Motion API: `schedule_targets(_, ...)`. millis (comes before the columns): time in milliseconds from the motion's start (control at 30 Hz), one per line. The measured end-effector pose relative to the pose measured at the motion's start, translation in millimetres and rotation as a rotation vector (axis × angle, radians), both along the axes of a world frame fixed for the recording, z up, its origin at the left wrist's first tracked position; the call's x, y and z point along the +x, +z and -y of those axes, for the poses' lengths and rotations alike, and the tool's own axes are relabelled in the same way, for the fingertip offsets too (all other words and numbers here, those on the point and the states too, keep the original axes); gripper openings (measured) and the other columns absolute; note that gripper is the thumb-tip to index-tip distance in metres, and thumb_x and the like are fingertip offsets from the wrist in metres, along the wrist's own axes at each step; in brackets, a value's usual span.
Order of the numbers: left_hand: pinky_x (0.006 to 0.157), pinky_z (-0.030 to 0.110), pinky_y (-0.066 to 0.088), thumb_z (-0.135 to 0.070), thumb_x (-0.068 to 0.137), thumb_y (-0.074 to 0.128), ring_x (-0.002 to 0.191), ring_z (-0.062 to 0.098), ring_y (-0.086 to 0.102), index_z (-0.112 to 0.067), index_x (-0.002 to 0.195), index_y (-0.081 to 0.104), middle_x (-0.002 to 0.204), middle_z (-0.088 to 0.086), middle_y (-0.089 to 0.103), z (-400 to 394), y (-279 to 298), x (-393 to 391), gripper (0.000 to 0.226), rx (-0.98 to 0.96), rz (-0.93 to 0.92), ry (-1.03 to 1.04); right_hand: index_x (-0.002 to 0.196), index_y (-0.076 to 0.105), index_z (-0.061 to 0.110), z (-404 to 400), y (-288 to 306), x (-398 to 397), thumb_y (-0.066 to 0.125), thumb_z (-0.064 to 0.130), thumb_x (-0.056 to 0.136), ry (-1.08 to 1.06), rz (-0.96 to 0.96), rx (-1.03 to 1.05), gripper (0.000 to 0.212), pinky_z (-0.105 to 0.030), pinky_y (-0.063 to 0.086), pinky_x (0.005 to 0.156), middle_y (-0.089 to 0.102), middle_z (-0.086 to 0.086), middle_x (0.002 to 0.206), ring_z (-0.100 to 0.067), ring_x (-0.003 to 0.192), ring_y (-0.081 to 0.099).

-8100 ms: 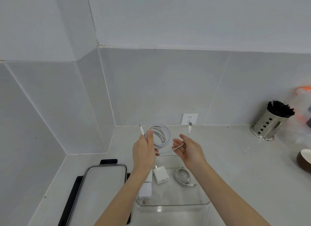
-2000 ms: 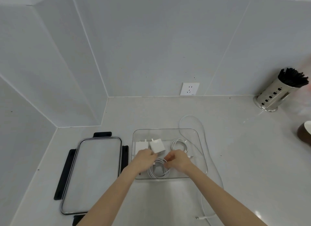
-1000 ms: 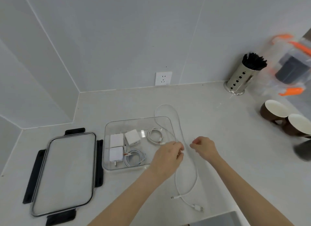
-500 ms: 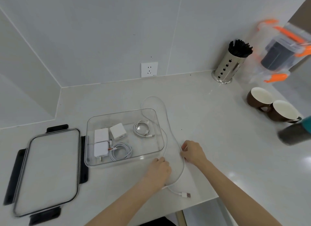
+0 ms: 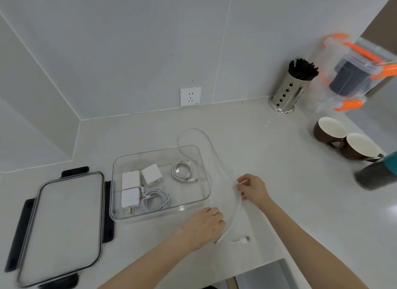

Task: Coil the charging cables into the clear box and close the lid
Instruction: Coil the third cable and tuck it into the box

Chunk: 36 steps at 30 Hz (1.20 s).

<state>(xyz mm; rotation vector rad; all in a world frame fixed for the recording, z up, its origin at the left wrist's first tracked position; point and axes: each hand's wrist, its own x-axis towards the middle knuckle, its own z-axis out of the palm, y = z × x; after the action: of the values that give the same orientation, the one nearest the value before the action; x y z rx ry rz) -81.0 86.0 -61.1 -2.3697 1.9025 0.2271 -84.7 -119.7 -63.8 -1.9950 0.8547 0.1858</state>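
Loose cable at the counter's edge, two coils already boxed

White charging cable point(image 5: 217, 157) lies uncoiled on the countertop point(image 5: 268, 159), just to the right of the clear box point(image 5: 204, 170). It runs from a loop behind the box's far right corner down to its two plug ends near the counter's front edge. The right hand point(image 5: 253, 188) pinches the cable between thumb and fingertips about midway along. The left hand point(image 5: 206, 224) rests knuckles-up beside the lower run with its fingers curled under; whether they actually hold the cable cannot be told from this view.

Inside the box sit a small coiled cable point(image 5: 181, 171), a thicker coiled cable point(image 5: 155, 200) and three white charger bricks point(image 5: 130, 191). The lid point(image 5: 62, 222) lies flat to the left of the box, black latches out, not yet fitted.

Likely trouble from here:
- The USB plug point(image 5: 243, 239) lies close to the front edge. A pull from the wrong side could probably drag it off and let it swing.
- The far loop curves round the box's corner. Gathering fast may snag it there and shove the box, or tip a stretch of cable over the wall uncoiled.
- A springy cable tends to unwind once released. With bricks and two coils already inside, free floor is limited, and a loose coil could ride up over the rim and stop the lid seating or its latches closing.
- Two brown mugs point(image 5: 343, 142) stand well to the right, a low risk unless a plug end whips out.
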Motion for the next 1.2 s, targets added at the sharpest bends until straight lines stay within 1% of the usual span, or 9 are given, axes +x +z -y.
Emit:
schedule_targets(133, 0.059, 0.013, 0.043, -0.015, 0.071, 0.035, 0.061, 0.005, 0.056, -0.027, 0.069, 0.056, 0.068, -0.012, 0.058, 1.7, 30.1, 3.6, 0.024, -0.211, -0.165, 0.08, 0.095, 0.064, 0.0, 10.1, 13.1, 8.0, 0.059, 0.0, 0.084, -0.167, 0.114, 0.163, 0.013, -0.026, 0.05, 0.052, 0.06, -0.007, 0.069, -0.019, 0.055, 0.052)
schedule_targets(233, 0.079, 0.022, 0.038, -0.001, 0.084, 0.031, 0.092, 0.02, 0.055, -0.011, 0.099, 0.056, 0.099, 0.006, 0.059, -2.3, 57.2, 10.4, 0.032, -0.375, -0.364, 0.161, 0.094, 0.066, 0.001, 16.5, 21.0, 12.6, 0.06, 0.002, 0.084, -0.25, 0.145, 0.261, 0.011, -0.023, 0.049, 0.051, 0.06, -0.007, 0.069, -0.017, 0.055, 0.05)
schedule_targets(300, 0.085, 0.021, 0.036, -0.011, 0.091, 0.041, 0.1, 0.017, 0.051, -0.009, 0.106, 0.054, 0.106, 0.007, 0.056, -6.5, 80.4, 20.9, 0.02, -0.45, -0.53, 0.251, 0.094, 0.067, 0.0, 20.6, 22.9, 15.0, 0.061, 0.002, 0.084, -0.278, 0.148, 0.275, 0.012, -0.021, 0.046, 0.05, 0.06, -0.006, 0.068, -0.016, 0.054, 0.048)
schedule_targets(433, 0.077, 0.01, 0.036, -0.027, 0.086, 0.061, 0.08, 0.002, 0.052, -0.016, 0.09, 0.067, 0.086, -0.001, 0.058, -17.0, 127.6, 45.0, 0.013, -0.662, -0.691, 0.396, 0.096, 0.067, -0.002, 18.4, 21.8, 20.2, 0.063, 0.002, 0.082, -0.29, 0.137, 0.269, 0.015, -0.021, 0.043, 0.049, 0.059, -0.005, 0.067, -0.015, 0.055, 0.049)
schedule_targets(567, 0.071, 0.013, 0.045, -0.018, 0.085, 0.062, 0.071, 0.003, 0.06, -0.02, 0.072, 0.069, 0.073, -0.003, 0.065, -30.2, 162.4, 65.2, 0.014, -0.965, -0.922, 0.612, 0.099, 0.067, -0.002, 5.9, 29.9, 31.8, 0.063, 0.002, 0.082, -0.279, 0.181, 0.25, 0.018, -0.024, 0.042, 0.053, 0.06, -0.004, 0.069, -0.015, 0.057, 0.049)
schedule_targets(733, 0.076, 0.014, 0.051, -0.004, 0.089, 0.054, 0.074, 0.004, 0.067, -0.026, 0.091, 0.065, 0.064, -0.011, 0.071, -51.2, 187.7, 86.1, 0.025, -1.238, -0.957, 0.708, 0.1, 0.067, -0.001, -7.5, 84.0, 66.7, 0.063, 0.002, 0.082, -0.292, 0.441, 0.224, 0.019, -0.024, 0.045, 0.057, 0.061, -0.003, 0.071, -0.014, 0.061, 0.051)
schedule_targets(933, 0.075, 0.018, 0.054, 0.01, 0.09, 0.042, 0.067, 0.006, 0.067, -0.016, 0.09, 0.055, 0.079, 0.002, 0.066, -80.6, 210.5, 102.2, 0.029, -1.52, -0.968, 0.759, 0.089, 0.071, 0.013, -53.5, 137.6, 102.5, 0.065, 0.007, 0.082, -0.013, 0.674, 0.036, 0.011, -0.001, 0.042, 0.059, 0.066, 0.008, 0.077, 0.002, 0.067, 0.056)
schedule_targets(1067, 0.056, 0.015, 0.044, 0.014, 0.084, 0.041, 0.053, 0.006, 0.056, -0.016, 0.074, 0.054, 0.064, -0.006, 0.067, -105.0, 204.4, 109.5, 0.033, -1.47, -0.968, 0.898, 0.085, 0.073, 0.016, -88.5, 127.6, 113.1, 0.066, 0.008, 0.082, 0.227, 0.626, -0.124, 0.011, -0.005, 0.039, 0.059, 0.063, 0.017, 0.077, 0.008, 0.062, 0.052)
schedule_targets(1200, 0.047, 0.013, 0.035, 0.011, 0.082, 0.041, 0.045, 0.006, 0.044, -0.013, 0.069, 0.053, 0.056, -0.005, 0.063, -124.1, 188.4, 106.9, 0.03, -1.388, -0.995, 1.044, 0.085, 0.075, 0.017, -120.2, 98.1, 113.4, 0.066, 0.009, 0.081, 0.423, 0.534, -0.181, 0.012, -0.006, 0.04, 0.063, 0.061, 0.018, 0.076, 0.009, 0.068, 0.054)
